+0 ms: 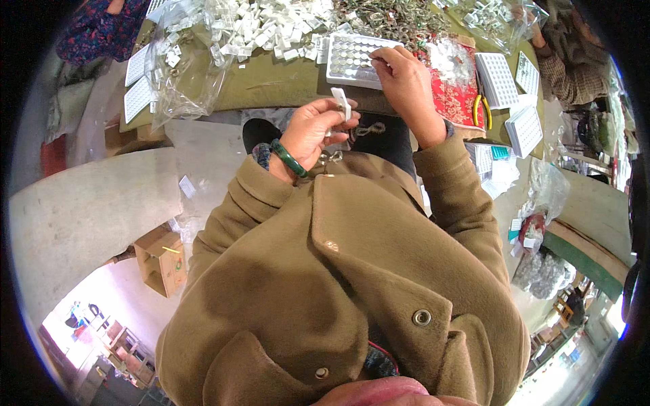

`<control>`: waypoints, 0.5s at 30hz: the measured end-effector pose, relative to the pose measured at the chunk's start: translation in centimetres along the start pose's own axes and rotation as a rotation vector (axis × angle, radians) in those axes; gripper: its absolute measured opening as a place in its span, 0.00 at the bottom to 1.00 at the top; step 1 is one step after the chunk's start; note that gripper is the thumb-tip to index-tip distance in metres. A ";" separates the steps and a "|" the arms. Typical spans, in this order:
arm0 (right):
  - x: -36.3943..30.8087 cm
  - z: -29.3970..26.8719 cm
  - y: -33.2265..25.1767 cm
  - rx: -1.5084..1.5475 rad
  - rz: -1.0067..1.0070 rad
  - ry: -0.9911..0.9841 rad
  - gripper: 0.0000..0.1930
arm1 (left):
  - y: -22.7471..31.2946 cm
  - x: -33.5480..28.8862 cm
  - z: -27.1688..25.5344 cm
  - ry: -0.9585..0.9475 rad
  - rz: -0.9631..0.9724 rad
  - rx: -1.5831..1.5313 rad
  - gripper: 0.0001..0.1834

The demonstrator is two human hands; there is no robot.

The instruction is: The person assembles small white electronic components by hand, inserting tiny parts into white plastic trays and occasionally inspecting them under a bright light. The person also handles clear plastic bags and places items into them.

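My left hand (313, 130), with a dark green bangle at the wrist, pinches a small white plastic tag (340, 101) between thumb and fingers in front of the table edge. My right hand (408, 86) reaches over the right side of a white tray (330, 76). In that tray sit rows of small round silvery discs (349, 59). The right thumb and fingertips are closed together at the discs; whatever is between them is too small to make out. Beyond the tray lies a big heap of white tags (271, 24).
A tangled pile of small metallic pieces (393, 20) covers the table's far middle. Right of my hand are a red patterned cloth (453, 101), yellow-handled pliers (482, 111) and stacked white trays (497, 81). Clear plastic bags (193, 88) lie left. Other people sit at both far corners.
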State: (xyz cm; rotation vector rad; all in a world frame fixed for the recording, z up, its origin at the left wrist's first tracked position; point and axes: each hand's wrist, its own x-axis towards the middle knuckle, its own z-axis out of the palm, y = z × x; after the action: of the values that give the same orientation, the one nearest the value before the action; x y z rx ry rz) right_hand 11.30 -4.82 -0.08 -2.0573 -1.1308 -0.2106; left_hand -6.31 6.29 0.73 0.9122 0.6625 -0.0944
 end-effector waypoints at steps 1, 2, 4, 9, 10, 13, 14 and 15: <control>-0.1 0.3 0.1 -0.036 -0.009 -0.013 0.04 | -0.1 0.0 0.0 -0.016 -0.024 0.015 0.13; -0.2 0.5 0.2 -0.063 -0.012 -0.034 0.04 | -0.3 0.0 0.1 -0.036 -0.027 0.031 0.13; -0.3 0.7 0.3 -0.118 -0.020 -0.074 0.05 | -0.4 0.0 0.1 -0.064 -0.047 0.055 0.13; -0.2 0.5 0.2 -0.130 0.010 -0.128 0.05 | -0.4 0.3 -0.2 -0.075 -0.044 0.005 0.12; -0.2 0.4 0.2 -0.117 0.000 -0.124 0.05 | -0.2 0.4 -0.4 -0.066 -0.040 -0.011 0.11; 0.1 0.4 0.4 -0.034 0.032 -0.143 0.06 | 0.2 0.8 -0.9 -0.035 -0.013 -0.053 0.10; 0.2 0.5 0.5 -0.016 0.018 -0.125 0.07 | 0.3 0.9 -1.0 -0.018 -0.005 -0.065 0.10; 0.3 0.6 0.6 0.010 0.002 -0.103 0.07 | 0.4 1.0 -1.2 -0.024 0.009 -0.078 0.10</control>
State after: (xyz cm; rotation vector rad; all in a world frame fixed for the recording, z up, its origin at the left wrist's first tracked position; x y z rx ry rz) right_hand 11.76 -4.38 -0.70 -2.0800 -1.1891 -0.0988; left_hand -5.96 7.61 -0.04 0.8379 0.6353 -0.0707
